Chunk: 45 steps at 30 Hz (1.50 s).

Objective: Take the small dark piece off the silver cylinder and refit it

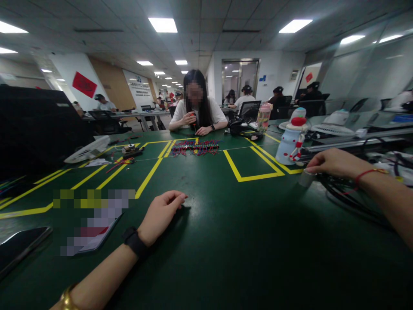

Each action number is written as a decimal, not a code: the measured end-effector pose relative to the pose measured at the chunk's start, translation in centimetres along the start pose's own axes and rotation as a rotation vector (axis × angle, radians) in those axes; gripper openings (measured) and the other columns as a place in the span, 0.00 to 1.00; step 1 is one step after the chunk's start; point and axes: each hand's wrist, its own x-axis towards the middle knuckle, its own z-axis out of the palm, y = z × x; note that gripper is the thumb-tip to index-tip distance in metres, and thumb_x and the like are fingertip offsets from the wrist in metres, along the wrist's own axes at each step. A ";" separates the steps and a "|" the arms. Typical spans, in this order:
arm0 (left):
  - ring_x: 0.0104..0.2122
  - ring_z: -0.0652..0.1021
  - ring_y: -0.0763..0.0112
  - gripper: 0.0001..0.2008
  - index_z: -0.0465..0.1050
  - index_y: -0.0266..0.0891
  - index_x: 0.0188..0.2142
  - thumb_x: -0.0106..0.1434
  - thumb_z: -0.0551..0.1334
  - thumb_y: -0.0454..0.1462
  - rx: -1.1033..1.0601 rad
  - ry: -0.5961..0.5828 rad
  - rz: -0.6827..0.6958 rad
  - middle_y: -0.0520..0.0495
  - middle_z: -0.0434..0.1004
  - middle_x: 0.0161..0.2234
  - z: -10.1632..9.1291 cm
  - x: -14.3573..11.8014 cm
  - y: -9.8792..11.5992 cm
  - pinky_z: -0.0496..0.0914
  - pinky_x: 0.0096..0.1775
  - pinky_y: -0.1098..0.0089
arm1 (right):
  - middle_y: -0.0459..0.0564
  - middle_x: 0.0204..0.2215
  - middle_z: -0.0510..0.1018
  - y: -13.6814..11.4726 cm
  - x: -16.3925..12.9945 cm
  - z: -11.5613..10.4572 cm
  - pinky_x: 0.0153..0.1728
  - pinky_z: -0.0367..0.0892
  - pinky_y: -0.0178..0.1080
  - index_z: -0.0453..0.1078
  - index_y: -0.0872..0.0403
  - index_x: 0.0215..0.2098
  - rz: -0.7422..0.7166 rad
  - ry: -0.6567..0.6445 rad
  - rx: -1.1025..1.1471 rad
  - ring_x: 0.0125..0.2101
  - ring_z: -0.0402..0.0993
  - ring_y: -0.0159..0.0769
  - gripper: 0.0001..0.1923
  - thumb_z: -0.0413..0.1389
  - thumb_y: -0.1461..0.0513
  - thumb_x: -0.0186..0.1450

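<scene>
The right hand (334,163) reaches out to the right side of the green surface (232,241), fingertips pinched on a small grey cylinder (306,178) that stands upright, long axis vertical, beside tangled black cables (348,193). The left hand (161,215) rests loosely curled and empty, well apart from the cylinder.

phone (19,247) lies left of left hand (161,215), snowman bottle (290,142) behind right hand (332,163).
</scene>
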 end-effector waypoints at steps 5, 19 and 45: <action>0.25 0.70 0.70 0.19 0.74 0.38 0.37 0.56 0.57 0.50 0.000 0.004 -0.008 0.50 0.72 0.27 0.0 0.0 0.0 0.61 0.27 0.72 | 0.56 0.27 0.77 0.0 -0.1 -0.2 0.30 0.58 0.37 0.77 0.58 0.27 0.018 -0.016 -0.005 0.26 0.70 0.34 0.17 0.60 0.52 0.49; 0.26 0.69 0.71 0.19 0.74 0.38 0.37 0.56 0.57 0.50 -0.012 0.002 -0.007 0.50 0.72 0.26 0.0 -0.1 0.3 0.61 0.28 0.72 | 0.55 0.34 0.77 1.0 0.1 0.3 0.34 0.60 0.36 0.75 0.57 0.30 -0.089 -0.051 -0.005 0.30 0.71 0.34 0.19 0.65 0.54 0.43; 0.39 0.72 0.66 0.14 0.75 0.47 0.41 0.62 0.55 0.44 0.086 -0.072 0.277 0.49 0.73 0.41 1.8 -2.1 3.5 0.64 0.42 0.66 | 0.51 0.44 0.73 -19.0 -12.1 12.0 0.48 0.68 0.40 0.62 0.54 0.50 -0.683 -0.307 1.013 0.44 0.72 0.31 0.28 0.62 0.60 0.53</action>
